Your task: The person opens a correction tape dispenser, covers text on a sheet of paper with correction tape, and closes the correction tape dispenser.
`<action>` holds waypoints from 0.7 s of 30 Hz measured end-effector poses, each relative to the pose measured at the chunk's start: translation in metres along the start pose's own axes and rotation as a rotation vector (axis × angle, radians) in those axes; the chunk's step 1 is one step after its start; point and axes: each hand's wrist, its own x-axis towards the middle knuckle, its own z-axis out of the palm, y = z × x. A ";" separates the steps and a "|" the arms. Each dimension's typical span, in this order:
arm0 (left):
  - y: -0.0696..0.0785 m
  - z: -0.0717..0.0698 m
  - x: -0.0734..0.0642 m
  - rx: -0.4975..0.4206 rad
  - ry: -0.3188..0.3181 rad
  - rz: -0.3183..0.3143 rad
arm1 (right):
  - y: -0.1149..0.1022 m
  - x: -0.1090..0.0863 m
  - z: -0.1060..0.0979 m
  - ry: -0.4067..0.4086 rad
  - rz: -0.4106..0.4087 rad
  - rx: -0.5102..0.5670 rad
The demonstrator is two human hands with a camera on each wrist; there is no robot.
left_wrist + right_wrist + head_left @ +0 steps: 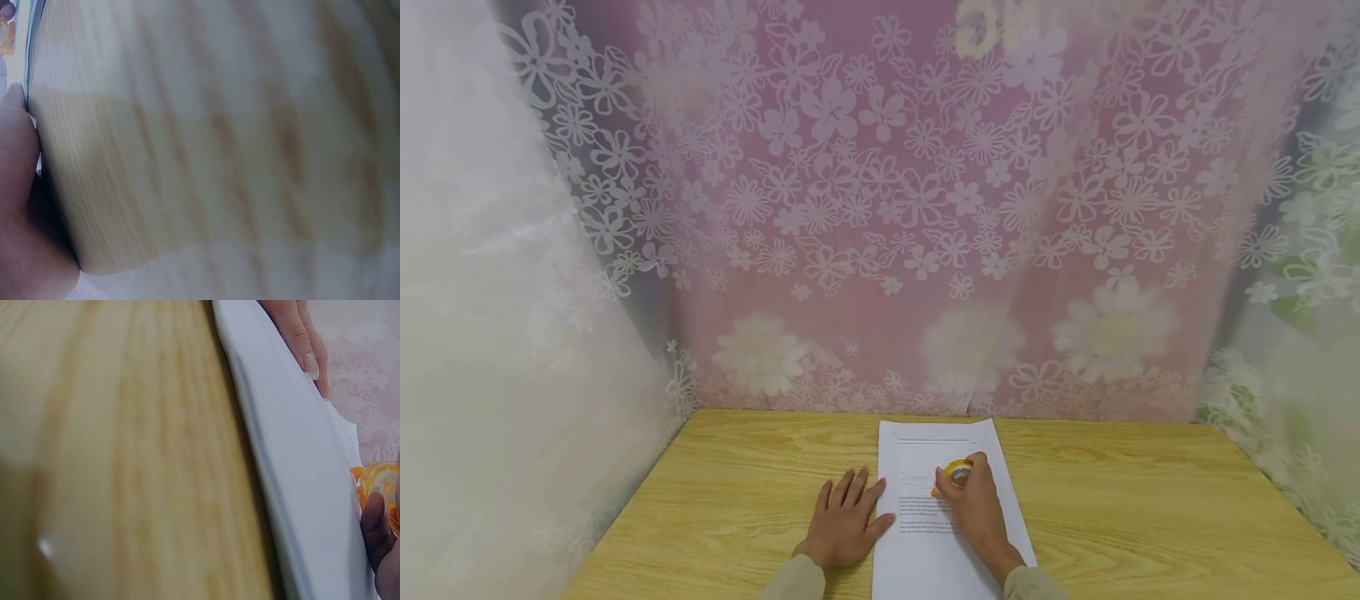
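Observation:
A white stack of paper (917, 571) with printed lines lies lengthwise on the wooden table. Over its printed area, my right hand (981, 517) pinches a yellow-orange correction tape (958, 473) between thumb and fingers. In the right wrist view, the correction tape (378, 481) has a see-through orange case with a round reel, and its tip is at the page. My left hand (844, 523) lies flat with spread fingers on the table, its thumb and index fingertip on the paper's left edge. Only part of the left hand (22, 200) shows in the left wrist view.
The light wood tabletop (1150, 508) extends to both sides of the paper. Behind it hangs a pink flowered curtain (865, 325). Pale sheeting (512, 375) closes off the left side, and a flowered sheet (1300, 400) the right.

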 end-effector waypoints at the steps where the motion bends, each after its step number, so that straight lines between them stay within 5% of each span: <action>1: -0.001 0.002 0.001 0.002 -0.004 -0.004 | 0.000 0.000 0.000 0.000 0.001 -0.002; 9: -0.009 0.013 0.006 0.023 0.004 -0.022 | 0.001 0.000 -0.001 0.000 0.008 0.008; 21: -0.009 0.013 0.007 0.017 -0.006 -0.035 | 0.004 0.003 -0.003 0.008 -0.018 0.023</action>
